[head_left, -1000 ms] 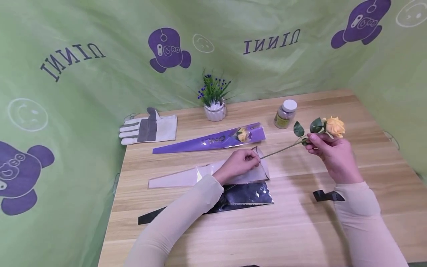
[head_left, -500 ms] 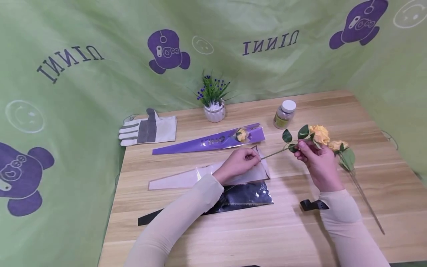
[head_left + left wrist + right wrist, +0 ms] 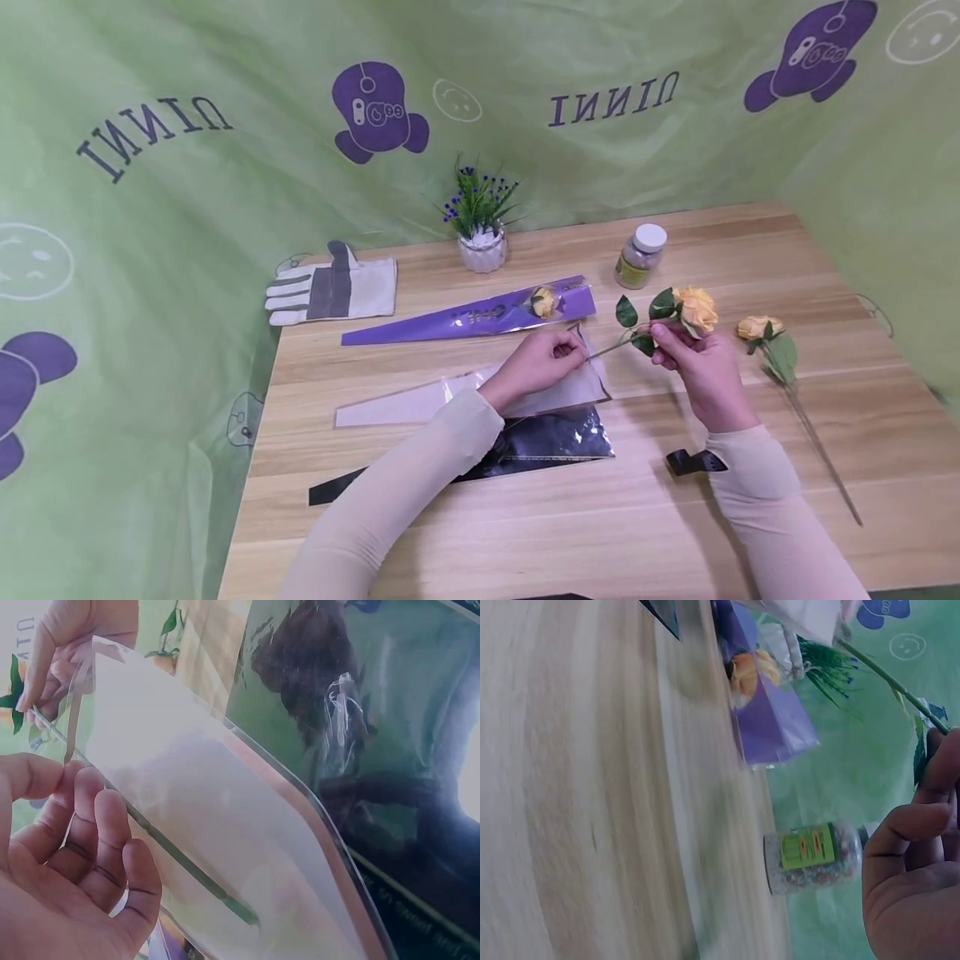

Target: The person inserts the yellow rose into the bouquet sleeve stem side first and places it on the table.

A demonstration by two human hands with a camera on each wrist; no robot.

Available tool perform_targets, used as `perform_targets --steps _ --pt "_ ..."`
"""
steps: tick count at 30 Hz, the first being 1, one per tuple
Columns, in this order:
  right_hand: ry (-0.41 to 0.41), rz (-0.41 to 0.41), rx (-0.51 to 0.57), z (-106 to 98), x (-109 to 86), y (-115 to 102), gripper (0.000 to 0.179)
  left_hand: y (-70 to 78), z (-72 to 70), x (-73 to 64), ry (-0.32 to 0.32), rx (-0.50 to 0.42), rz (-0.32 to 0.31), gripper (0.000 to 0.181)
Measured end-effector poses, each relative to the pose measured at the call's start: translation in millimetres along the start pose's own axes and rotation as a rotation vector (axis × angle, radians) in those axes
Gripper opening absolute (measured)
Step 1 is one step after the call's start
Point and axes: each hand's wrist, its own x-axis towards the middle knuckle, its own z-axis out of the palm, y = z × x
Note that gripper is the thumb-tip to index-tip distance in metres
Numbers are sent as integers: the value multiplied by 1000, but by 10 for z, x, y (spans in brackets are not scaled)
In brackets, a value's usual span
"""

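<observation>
My left hand point(image 3: 536, 364) pinches the mouth edge of a white, clear-fronted flower sleeve point(image 3: 405, 402) lying on the table. With thumb and fingers, my right hand point(image 3: 708, 371) holds a yellow-orange rose point(image 3: 697, 310) by its stem, just below the bloom. In the left wrist view the green stem point(image 3: 180, 859) passes the left fingertips and lies inside the sleeve, seen through its film. The leaves and bloom stay outside, right of the mouth. A second rose point(image 3: 759, 327) lies on the table, right of my right hand.
A purple sleeve point(image 3: 405, 329) containing a rose lies behind the white one. In front is a black sleeve point(image 3: 562, 437), partly under my left forearm. A lidded jar point(image 3: 640, 258), a potted plant point(image 3: 483, 252) and a work glove point(image 3: 330, 290) are along the back.
My right hand has moved left with the rose, bringing the bloom closer to the sleeve mouth. This uncovers the second rose on the right. My left hand stays at the sleeve.
</observation>
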Motion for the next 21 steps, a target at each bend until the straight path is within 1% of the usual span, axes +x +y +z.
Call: perform_targets --steps 4,8,15,21 --pt "2 12 -17 16 10 -8 12 19 -10 9 -3 -4 1 12" --pt "2 17 -35 38 11 -17 12 16 -24 8 16 5 -3 12" --pt "1 39 -81 85 -10 29 7 40 -36 8 24 17 33 12" --pt "-11 64 -134 114 -30 69 9 37 -36 -24 34 14 26 11"
